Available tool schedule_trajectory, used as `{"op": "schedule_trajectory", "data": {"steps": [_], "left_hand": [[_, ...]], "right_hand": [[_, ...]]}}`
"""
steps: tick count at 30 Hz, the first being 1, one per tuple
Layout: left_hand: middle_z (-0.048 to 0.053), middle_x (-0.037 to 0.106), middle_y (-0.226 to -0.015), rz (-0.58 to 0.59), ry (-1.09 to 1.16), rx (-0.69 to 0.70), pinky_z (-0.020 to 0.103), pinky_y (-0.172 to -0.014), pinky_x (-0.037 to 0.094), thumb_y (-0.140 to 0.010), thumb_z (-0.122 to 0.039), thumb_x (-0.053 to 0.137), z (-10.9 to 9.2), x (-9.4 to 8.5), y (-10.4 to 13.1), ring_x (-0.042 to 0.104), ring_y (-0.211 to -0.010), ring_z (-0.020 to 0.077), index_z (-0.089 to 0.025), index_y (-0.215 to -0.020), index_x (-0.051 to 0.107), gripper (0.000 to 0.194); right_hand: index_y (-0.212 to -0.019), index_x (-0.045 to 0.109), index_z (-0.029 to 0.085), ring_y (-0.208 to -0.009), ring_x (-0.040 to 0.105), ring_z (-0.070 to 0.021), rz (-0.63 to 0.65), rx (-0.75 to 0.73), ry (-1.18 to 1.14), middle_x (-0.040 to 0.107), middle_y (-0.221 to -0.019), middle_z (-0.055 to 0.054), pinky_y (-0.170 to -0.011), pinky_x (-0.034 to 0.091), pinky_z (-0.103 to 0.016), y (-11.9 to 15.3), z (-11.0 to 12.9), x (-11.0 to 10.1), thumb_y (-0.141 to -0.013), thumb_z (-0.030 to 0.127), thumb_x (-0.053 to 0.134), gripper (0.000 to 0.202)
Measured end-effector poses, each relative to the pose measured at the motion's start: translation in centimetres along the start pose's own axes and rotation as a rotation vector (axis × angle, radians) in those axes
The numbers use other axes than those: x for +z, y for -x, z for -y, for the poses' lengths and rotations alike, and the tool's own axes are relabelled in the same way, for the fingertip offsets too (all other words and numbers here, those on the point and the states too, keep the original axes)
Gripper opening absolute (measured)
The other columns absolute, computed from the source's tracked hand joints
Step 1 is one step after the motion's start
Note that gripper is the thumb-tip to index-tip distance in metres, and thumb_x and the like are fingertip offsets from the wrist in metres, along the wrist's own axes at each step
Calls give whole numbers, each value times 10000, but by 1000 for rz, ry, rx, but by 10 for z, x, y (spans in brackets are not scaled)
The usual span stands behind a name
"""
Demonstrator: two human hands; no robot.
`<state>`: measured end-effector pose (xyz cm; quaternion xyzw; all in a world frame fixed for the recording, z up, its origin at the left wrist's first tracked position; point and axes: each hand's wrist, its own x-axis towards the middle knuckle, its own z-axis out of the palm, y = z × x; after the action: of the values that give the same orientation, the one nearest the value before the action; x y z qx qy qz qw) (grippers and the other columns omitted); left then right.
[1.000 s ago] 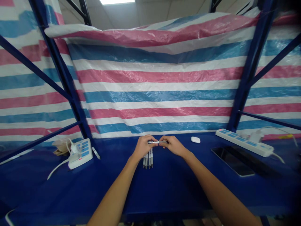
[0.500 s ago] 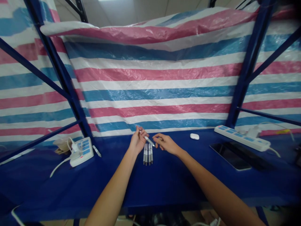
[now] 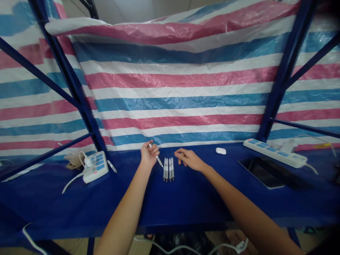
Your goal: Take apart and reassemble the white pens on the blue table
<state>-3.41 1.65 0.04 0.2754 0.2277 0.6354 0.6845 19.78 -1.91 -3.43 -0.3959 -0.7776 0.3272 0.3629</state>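
Note:
My left hand (image 3: 149, 154) is closed on a white and grey pen (image 3: 159, 161), whose tip points down to the right. Beside that tip, several matching pens (image 3: 169, 170) lie side by side on the blue table (image 3: 186, 209), their grey ends toward me. To the right of the row is my right hand (image 3: 190, 160), its fingers bent and thumb near the index finger; whether anything is between them is too small to tell. One more pen (image 3: 112, 166) lies apart at the left, near a power strip.
A power strip with plugs (image 3: 96, 168) and a brown paper item (image 3: 73, 160) are at left. On the right are a white case (image 3: 220, 151), a long power strip (image 3: 275, 153) and a dark phone (image 3: 261, 172). Blue frame posts (image 3: 284, 71) flank a striped sheet (image 3: 180, 102).
My left hand has moved left with the pen, away from my right hand. The pen now points more steeply down, left of the row. The camera view has shifted slightly.

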Motion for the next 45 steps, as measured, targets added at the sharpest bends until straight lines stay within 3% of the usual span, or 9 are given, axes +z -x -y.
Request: {"op": "schedule_trajectory", "data": {"steps": [4,10,21,29,37,39,41,43,45], "left_hand": [[-71,392,-532,-157,-596,-58,165,-344,204,-946,-428,546,1,-6,-6,301,-343,71,-196,-948,551,233],[-10,541,-586,-273,-1388,-154,245,-413,454,-760,-151,700,22,-33,-19,558,-456,164,-171,-876,630,137],[-53,478,-434,-62,-876,-117,189,-341,363,-646,-100,778,28,-58,-34,469,-353,124,-185,-710,623,188],[-68,450,-433,2,-844,-177,221,-373,417,-697,-110,787,36,-53,-28,498,-350,137,-179,-754,604,204],[-24,536,-568,7,-997,-183,269,-435,455,-743,-147,766,50,-32,-19,566,-438,180,-179,-893,616,214],[20,580,-686,-14,-1061,-100,302,-527,505,-742,-164,767,49,-22,-12,635,-580,219,-180,-893,627,207],[79,626,-883,2,-1066,192,333,-704,541,-701,-131,794,46,-8,-2,674,-843,266,-184,-924,660,266],[132,621,-1155,114,-1095,500,387,-945,492,-691,-140,818,43,7,9,569,-1185,325,-210,-1068,703,400],[126,599,-1300,311,-1205,598,441,-1096,380,-712,-198,834,42,21,17,428,-1345,345,-248,-1144,721,449]], "right_hand": [[-930,734,175,-608,594,-144,-34,31,265,679,-663,-23,-609,374,-250,-2,1,2,-989,503,524,393],[-676,718,194,-710,644,-174,38,181,490,702,-700,-50,-623,352,-262,-5,4,20,-944,497,585,426],[-563,667,200,-761,691,-267,52,316,497,704,-704,-115,-669,444,-323,-5,-2,8,-852,563,681,465],[-870,753,175,-984,709,-364,14,374,629,739,-1007,-215,-763,519,-394,-8,2,20,-801,476,716,312],[-942,682,143,-450,596,-173,-74,375,233,693,-641,-76,-516,445,-285,-4,-15,-24,-982,342,472,291],[-969,697,149,-509,620,-176,-119,268,243,691,-650,-59,-564,450,-279,-4,-16,-29,-992,337,491,279],[-975,730,164,-696,681,-203,-147,130,285,732,-761,-70,-679,472,-287,-4,-14,-30,-979,331,550,245],[-1006,757,187,-918,690,-236,-157,9,305,764,-954,-80,-813,472,-309,-5,-11,-29,-944,319,623,198],[-1030,771,201,-999,679,-250,-136,-60,272,765,-1049,-82,-892,460,-329,-6,-9,-27,-922,317,662,193]]}}
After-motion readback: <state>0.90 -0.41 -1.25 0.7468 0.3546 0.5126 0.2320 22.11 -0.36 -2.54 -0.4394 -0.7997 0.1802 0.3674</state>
